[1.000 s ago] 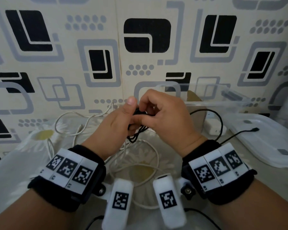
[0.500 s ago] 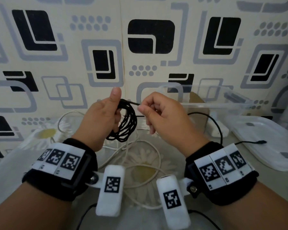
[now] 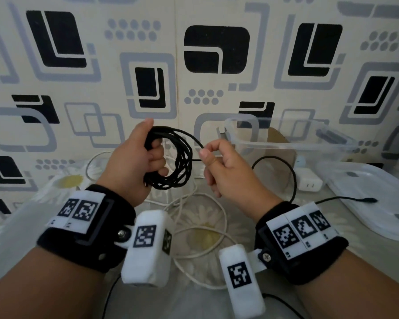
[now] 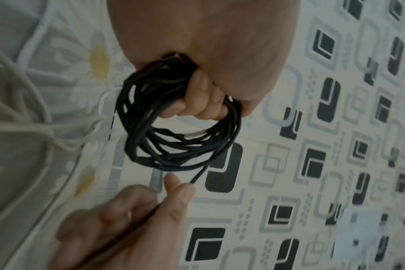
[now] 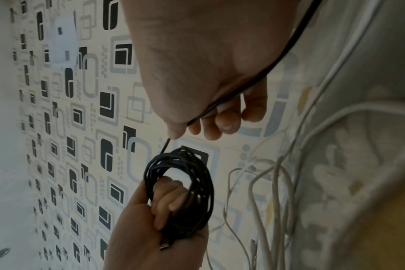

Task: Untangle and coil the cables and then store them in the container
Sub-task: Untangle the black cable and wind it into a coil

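My left hand [image 3: 143, 157] grips a black cable coil [image 3: 180, 162] of several loops, held up in front of the wall; the loops [image 4: 173, 142] hang below its curled fingers. My right hand [image 3: 219, 162] pinches the loose black strand [image 3: 194, 139] that leaves the coil, between thumb and forefinger. That strand [image 5: 287, 45] runs on across the right palm and down to the table. White cables [image 3: 203, 217] lie tangled on the floral cloth below both hands. The clear plastic container [image 3: 286, 143] stands at the back right, behind my right hand.
The container's clear lid [image 3: 373, 199] lies flat at the right, with a black cable end [image 3: 369, 200] resting on it. A white charger block [image 3: 309, 180] sits beside the container. The patterned wall [image 3: 194, 65] closes off the back.
The hands were together at the coil a second ago. They have moved apart: the left holds the coil up and open, the right has drawn the loose strand out to the right.
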A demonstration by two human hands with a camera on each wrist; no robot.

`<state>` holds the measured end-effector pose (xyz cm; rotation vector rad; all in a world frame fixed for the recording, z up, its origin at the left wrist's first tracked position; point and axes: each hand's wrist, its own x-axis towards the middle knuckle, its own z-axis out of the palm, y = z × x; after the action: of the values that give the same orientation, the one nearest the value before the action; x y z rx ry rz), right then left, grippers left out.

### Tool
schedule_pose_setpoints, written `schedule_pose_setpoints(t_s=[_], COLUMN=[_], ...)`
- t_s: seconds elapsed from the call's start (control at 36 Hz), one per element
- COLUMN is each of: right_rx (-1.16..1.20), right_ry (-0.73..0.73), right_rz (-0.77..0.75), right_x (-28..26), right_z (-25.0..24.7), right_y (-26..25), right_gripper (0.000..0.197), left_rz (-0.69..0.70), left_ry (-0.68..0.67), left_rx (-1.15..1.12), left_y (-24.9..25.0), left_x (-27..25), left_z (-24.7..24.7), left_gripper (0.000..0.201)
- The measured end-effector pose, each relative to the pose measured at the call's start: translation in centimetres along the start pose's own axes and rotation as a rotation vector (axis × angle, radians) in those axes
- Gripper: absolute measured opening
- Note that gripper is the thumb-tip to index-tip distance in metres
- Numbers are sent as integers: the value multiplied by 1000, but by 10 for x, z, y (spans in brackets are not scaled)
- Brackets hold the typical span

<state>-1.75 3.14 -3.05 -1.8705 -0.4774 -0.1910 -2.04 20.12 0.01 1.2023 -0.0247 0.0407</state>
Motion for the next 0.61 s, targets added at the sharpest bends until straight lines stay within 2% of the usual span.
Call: schedule_pose_setpoints(t_s=[0.17,0.39,0.5,0.61], right_rx=[-17,-223,-306,-387], right_ry=[-80,-140,-225,-369], right_rz=[4,-41,-16,-41], right_x=[-2,-1,-3,-5], right_z=[1,0,0,-1], right_y=[5,16,16,15], right_gripper=[26,8,22,51], left_rz=[-67,-133,-151,-106], left_ry=[44,147,209,283], left_rx=[-318,-544,-613,-719], left_y=[5,2,-1,-2], left_x=[8,16,21,28], left_z=[-15,-29,-33,-41], left_gripper=[47,46,47,47])
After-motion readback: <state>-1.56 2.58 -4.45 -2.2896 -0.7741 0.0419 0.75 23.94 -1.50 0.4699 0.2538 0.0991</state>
